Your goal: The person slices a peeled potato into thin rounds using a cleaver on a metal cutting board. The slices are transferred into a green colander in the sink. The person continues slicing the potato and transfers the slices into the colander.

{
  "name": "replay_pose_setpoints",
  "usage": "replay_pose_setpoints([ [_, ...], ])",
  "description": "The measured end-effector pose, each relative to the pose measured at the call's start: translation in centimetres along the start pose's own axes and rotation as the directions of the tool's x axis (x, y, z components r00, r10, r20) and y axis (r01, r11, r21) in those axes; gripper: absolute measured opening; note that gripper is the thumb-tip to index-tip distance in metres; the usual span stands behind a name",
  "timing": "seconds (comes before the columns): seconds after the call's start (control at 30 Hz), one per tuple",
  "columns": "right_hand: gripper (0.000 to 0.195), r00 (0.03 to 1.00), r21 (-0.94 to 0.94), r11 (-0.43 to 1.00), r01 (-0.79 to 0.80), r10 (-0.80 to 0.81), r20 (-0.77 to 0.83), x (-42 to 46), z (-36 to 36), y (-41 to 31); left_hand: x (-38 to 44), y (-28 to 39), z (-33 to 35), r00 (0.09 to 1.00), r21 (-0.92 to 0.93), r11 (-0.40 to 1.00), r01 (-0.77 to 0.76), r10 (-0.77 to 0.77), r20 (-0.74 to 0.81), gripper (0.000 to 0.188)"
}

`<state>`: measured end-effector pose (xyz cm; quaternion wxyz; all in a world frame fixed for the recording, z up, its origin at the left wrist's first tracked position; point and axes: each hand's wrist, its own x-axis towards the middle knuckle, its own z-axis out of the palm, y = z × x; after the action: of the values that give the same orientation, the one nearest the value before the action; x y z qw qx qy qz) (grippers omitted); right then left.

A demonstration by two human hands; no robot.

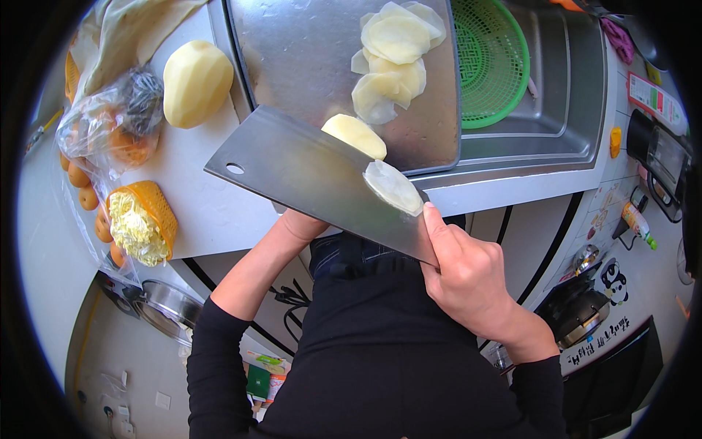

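Note:
A broad cleaver (323, 181) is gripped in my right hand (466, 263), its blade raised and tilted over the near edge of a metal cutting board (307, 60). A thin potato slice (393, 187) clings to the blade near my thumb. Just beyond the blade, a cut potato piece (355, 135) lies partly covered on the board. Overlapping potato slices (397, 33) are spread towards the board's far right. Only the wrist side of my left hand (303, 224) shows; its fingers are hidden behind the blade. A whole peeled potato (197, 84) sits left of the board.
Right of the board, a green plastic colander (515, 71) sits in a steel sink (584, 110). To the left are an orange basket (167, 219) of shredded pale vegetable, a clear plastic bag (82, 131), several unpeeled potatoes (88, 197) and a cloth (120, 38).

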<state>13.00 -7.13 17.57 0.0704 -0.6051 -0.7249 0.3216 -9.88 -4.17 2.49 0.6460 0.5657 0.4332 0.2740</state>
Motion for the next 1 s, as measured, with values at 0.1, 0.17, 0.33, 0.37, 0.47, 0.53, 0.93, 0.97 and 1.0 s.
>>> replay_pose_setpoints([
  [0.1,0.055,1.0,-0.013,1.0,0.001,-0.001,0.005,0.0,0.1,-0.1,-0.3,-0.8,0.2,1.0,0.033,0.999,0.004,-0.004,-0.009,0.045],
  [0.17,0.055,1.0,-0.013,1.0,0.007,-0.007,0.003,0.1,0.2,0.0,-0.4,-0.8,0.2,1.0,0.009,1.0,0.017,-0.017,-0.014,0.045],
  [0.33,0.054,1.0,-0.019,1.0,0.013,-0.013,0.006,0.3,0.3,0.0,-0.2,-1.2,0.1,1.0,0.032,0.999,-0.022,0.022,0.0,0.044],
  [0.37,0.053,1.0,-0.023,1.0,0.016,-0.016,0.011,0.3,0.3,0.0,-0.2,-1.3,0.2,0.999,0.045,0.998,-0.033,0.033,0.002,0.044],
  [0.47,0.052,1.0,-0.016,1.0,0.026,-0.026,0.001,0.7,0.5,0.0,-0.1,-1.4,0.2,0.998,0.095,0.994,-0.054,0.055,-0.002,0.043],
  [0.53,0.052,1.0,-0.019,1.0,0.02,-0.02,0.014,0.9,0.5,0.0,0.0,-1.7,0.2,0.998,0.119,0.991,-0.068,0.069,-0.004,0.043],
  [0.93,0.052,1.0,-0.014,1.0,0.006,-0.006,0.006,1.5,1.2,0.0,-1.0,-3.5,0.6,0.999,0.193,0.981,-0.014,0.024,-0.047,0.039],
  [0.97,0.053,1.0,-0.018,1.0,0.005,-0.005,0.002,1.6,1.3,0.0,-1.1,-3.7,0.6,0.999,0.186,0.982,0.006,0.003,-0.048,0.038],
  [1.0,0.052,1.0,-0.02,1.0,0.003,-0.003,0.007,1.6,1.4,0.1,-1.1,-3.8,0.6,0.999,0.189,0.982,0.021,-0.014,-0.04,0.038],
])
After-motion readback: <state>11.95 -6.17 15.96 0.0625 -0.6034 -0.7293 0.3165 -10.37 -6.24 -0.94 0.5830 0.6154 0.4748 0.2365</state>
